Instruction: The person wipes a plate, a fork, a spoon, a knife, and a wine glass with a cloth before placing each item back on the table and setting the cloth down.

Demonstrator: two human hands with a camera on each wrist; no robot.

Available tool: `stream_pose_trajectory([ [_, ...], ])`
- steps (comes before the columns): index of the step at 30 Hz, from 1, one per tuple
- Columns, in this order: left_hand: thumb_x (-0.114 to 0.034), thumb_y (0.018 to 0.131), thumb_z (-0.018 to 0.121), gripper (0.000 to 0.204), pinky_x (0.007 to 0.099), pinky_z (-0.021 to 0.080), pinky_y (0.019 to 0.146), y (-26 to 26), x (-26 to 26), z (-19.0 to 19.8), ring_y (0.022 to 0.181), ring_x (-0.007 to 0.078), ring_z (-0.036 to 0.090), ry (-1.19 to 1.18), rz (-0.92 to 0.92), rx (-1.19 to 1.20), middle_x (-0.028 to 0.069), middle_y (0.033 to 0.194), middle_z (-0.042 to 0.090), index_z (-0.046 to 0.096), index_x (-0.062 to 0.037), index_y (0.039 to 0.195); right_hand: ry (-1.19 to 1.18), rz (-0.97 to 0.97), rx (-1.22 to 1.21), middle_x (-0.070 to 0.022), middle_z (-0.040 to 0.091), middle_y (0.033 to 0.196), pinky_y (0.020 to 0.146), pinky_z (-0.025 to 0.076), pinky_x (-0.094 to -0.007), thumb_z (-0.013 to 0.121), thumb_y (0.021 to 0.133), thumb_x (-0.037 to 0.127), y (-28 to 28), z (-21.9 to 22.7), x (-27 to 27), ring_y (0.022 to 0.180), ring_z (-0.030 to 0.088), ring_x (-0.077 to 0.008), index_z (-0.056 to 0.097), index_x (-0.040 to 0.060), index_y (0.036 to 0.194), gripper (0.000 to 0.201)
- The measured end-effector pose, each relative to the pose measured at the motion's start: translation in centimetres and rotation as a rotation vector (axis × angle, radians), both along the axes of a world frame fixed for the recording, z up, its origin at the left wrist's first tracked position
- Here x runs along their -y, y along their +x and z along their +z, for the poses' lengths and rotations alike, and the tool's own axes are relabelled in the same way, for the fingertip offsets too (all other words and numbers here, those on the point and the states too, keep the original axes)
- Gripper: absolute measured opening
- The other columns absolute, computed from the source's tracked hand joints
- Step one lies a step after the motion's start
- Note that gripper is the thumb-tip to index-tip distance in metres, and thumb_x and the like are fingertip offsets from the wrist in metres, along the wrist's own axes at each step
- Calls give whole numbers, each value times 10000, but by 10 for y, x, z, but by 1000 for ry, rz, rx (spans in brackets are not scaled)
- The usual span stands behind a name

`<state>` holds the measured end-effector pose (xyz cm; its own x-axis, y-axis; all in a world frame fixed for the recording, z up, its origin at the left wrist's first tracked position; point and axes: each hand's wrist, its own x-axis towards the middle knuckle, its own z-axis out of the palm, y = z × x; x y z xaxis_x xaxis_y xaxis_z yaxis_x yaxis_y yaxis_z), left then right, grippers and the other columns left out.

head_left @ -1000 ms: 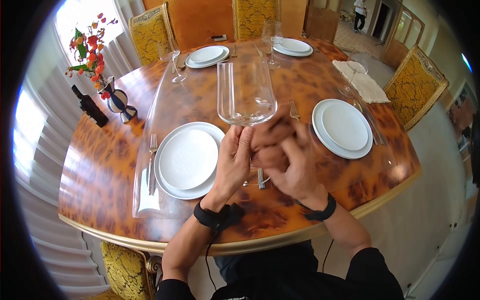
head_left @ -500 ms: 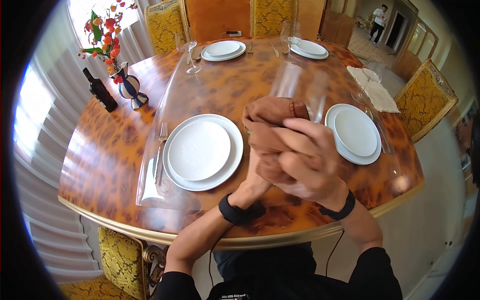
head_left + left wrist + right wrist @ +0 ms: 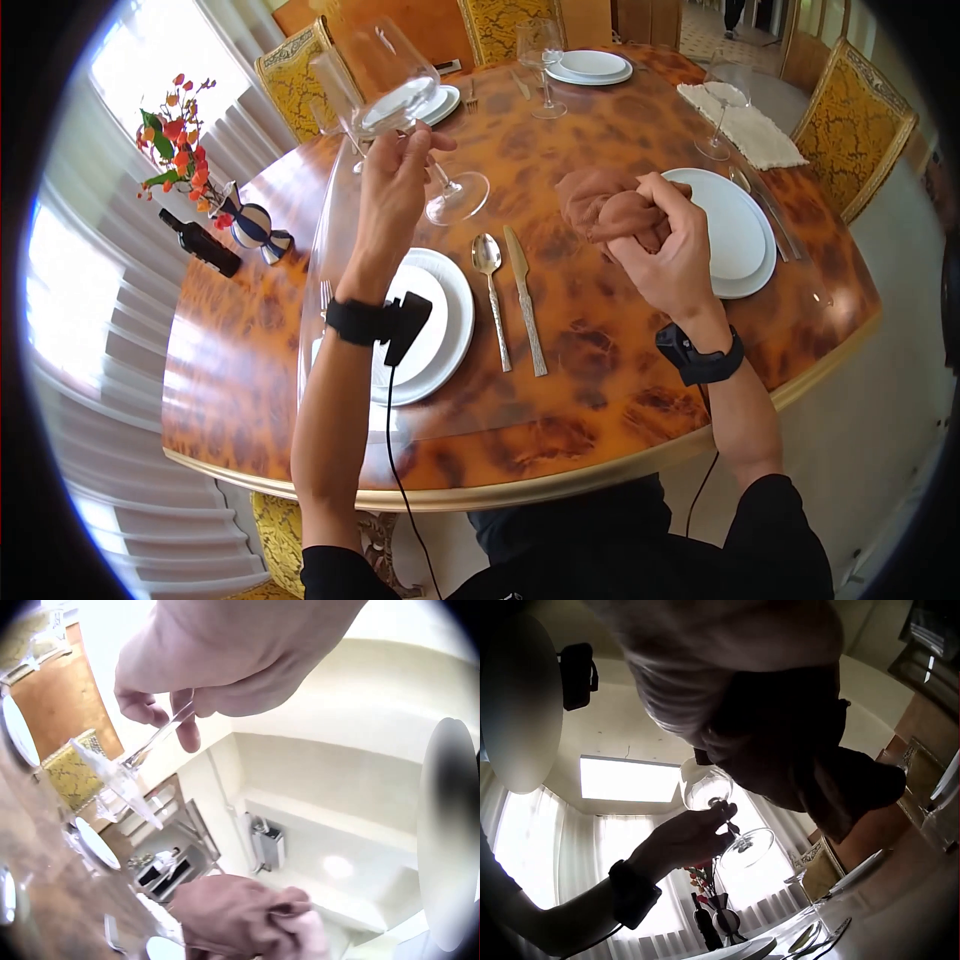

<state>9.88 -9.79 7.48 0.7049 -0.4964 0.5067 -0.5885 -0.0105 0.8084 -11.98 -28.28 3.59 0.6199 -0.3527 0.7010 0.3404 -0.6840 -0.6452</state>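
Note:
My left hand (image 3: 392,190) pinches the stem of a clear wine glass (image 3: 395,75), which tilts with its bowl up and left and its round foot (image 3: 458,198) down and right, above the near left plates (image 3: 455,330). The right wrist view shows the same glass (image 3: 748,847) between the left fingers. My right hand (image 3: 675,250) grips a crumpled brown cloth (image 3: 610,205) beside the right plates (image 3: 735,235), apart from the glass. In the left wrist view the cloth (image 3: 240,915) hangs at the bottom.
A spoon (image 3: 488,255) and a knife (image 3: 522,290) lie right of the near plates. Other wine glasses (image 3: 548,85) stand at the far side and right. A dark bottle (image 3: 205,245) and a striped vase (image 3: 252,225) stand at the left. A pale folded cloth (image 3: 745,130) lies at the right.
My hands have moved apart, the left one up and left with the glass. The cloth has come away from the glass in my right hand. The spoon and knife are now uncovered.

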Motion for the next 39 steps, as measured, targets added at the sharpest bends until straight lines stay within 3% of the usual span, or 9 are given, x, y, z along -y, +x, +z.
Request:
stream_pose_trajectory([
  [5,-226,1022,542,280,283,482,658,77,47,-72,707,103,569,71,42,-35,62,876,714,645,34,1038,61,36,-59,-55,521,631,576,414,-300,741,700,25,-11,-19,6,553,440,-153,446,37,759,301],
  [8,-235,1037,546,284,312,514,780,92,61,-91,836,124,600,206,21,-95,95,963,710,632,35,1046,-35,12,5,-106,491,693,595,436,-352,775,684,67,-9,-24,8,632,469,-280,460,38,769,328],
  [11,-206,994,550,319,287,476,670,100,73,-108,728,121,577,100,0,-131,52,795,650,730,50,936,-34,31,-31,-104,490,686,587,435,-349,784,686,70,-9,-22,8,620,469,-271,470,38,774,328],
  [30,-161,967,553,265,304,501,657,105,74,-123,727,141,628,121,52,-137,62,787,658,716,45,931,158,48,-115,-93,501,641,610,441,-303,778,707,71,-4,-26,0,568,461,-254,473,52,781,314],
  [33,-146,959,560,258,306,511,671,101,76,-121,724,148,636,37,52,-232,70,781,670,717,51,904,56,10,-81,-86,491,633,598,437,-296,772,708,58,-2,-29,3,563,454,-225,479,46,793,305],
  [34,-143,940,591,280,315,528,718,100,69,-113,801,179,659,192,72,-198,111,889,698,665,74,1100,55,2,-87,-76,483,629,594,434,-290,773,710,56,-2,-30,4,561,451,-202,481,44,796,305],
  [37,-145,916,627,499,327,537,776,81,58,-98,905,220,663,234,241,-266,173,1049,687,487,95,1330,48,-19,-71,-45,458,617,584,423,-272,781,719,56,-2,-30,5,571,443,-133,483,41,801,309],
  [38,-153,910,646,660,334,537,815,72,52,-89,1008,253,651,227,277,-288,219,1159,652,322,101,1425,46,-22,-46,-33,448,615,583,418,-264,786,723,59,-2,-30,5,584,442,-109,483,40,801,313],
  [39,-157,915,644,647,334,538,822,62,43,-82,1021,257,649,157,220,-268,222,1169,647,331,97,1421,43,-26,-21,-20,439,613,581,414,-257,790,728,62,-1,-29,4,597,441,-85,483,40,801,317],
])
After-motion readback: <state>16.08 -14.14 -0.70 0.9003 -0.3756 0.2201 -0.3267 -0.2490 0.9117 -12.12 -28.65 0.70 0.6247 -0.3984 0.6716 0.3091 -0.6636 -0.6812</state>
